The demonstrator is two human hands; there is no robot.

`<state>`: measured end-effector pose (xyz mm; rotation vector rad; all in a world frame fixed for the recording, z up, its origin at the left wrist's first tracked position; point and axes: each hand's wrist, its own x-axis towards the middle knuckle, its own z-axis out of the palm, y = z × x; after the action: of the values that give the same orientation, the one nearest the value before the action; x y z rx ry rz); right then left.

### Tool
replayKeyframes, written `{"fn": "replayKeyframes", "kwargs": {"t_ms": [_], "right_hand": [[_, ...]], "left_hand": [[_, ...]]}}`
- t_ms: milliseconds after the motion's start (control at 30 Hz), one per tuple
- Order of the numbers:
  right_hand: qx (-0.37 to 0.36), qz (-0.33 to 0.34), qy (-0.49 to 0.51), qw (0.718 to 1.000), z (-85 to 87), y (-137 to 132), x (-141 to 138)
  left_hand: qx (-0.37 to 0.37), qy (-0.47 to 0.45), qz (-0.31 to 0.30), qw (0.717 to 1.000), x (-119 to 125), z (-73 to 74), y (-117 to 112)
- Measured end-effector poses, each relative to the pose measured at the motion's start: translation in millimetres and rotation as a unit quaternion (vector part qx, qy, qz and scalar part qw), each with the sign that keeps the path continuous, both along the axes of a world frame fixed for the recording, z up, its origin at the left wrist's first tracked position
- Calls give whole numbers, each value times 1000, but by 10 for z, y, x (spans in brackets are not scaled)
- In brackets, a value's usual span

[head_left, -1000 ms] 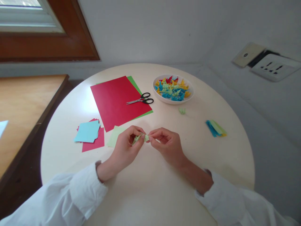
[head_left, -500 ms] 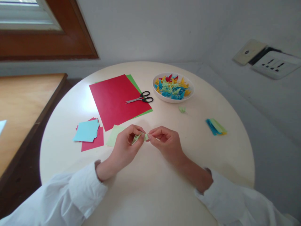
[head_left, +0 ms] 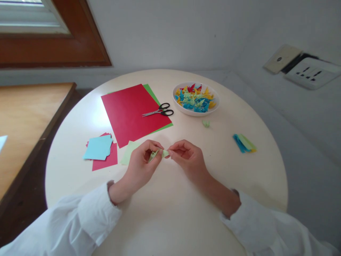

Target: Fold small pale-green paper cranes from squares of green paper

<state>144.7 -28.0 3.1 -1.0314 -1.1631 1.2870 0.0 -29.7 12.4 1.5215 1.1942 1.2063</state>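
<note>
- At the far left of the round cream table, a stack of small light-blue paper squares lies on red squares of the same size. I judge they sit there to be within easy reach of the left hand.
- Beside the stack, a pale green paper square lies flat, partly hidden behind the left hand.
- Further back, a large red paper sheet covers a bright green sheet, so only the green edges show. Black-handled scissors rest closed on the red sheet's right edge.
- Near the middle, my view shows the left hand curled, its thumb and fingers pinching one end of a small folded pale green paper piece.
- The right hand pinches the other end with thumb and forefinger. The piece is held just above the table between the two hands, I'd say gripped by the fingertips because it is so small.
- Behind the right hand, a white shallow bowl holds many folded paper pieces in blue, yellow, green and red.
- Just in front of the bowl, a lone small green folded piece sits apart.
- At the right, a short pile of blue, green and yellow paper slips lies well apart from the hands.
</note>
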Motion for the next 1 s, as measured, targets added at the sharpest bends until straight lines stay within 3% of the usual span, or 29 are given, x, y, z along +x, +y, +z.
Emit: {"fn": "replayKeyframes", "kwargs": {"t_ms": [200, 633, 1000], "right_hand": [[-16, -4, 19, 1000, -29, 11, 4], [61, -23, -37, 997, -55, -29, -3], [63, -23, -44, 997, -72, -41, 3]], "left_hand": [[13, 26, 12, 999, -8, 18, 0], [12, 29, 9, 999, -5, 9, -10], [11, 26, 19, 999, -12, -1, -4]]}}
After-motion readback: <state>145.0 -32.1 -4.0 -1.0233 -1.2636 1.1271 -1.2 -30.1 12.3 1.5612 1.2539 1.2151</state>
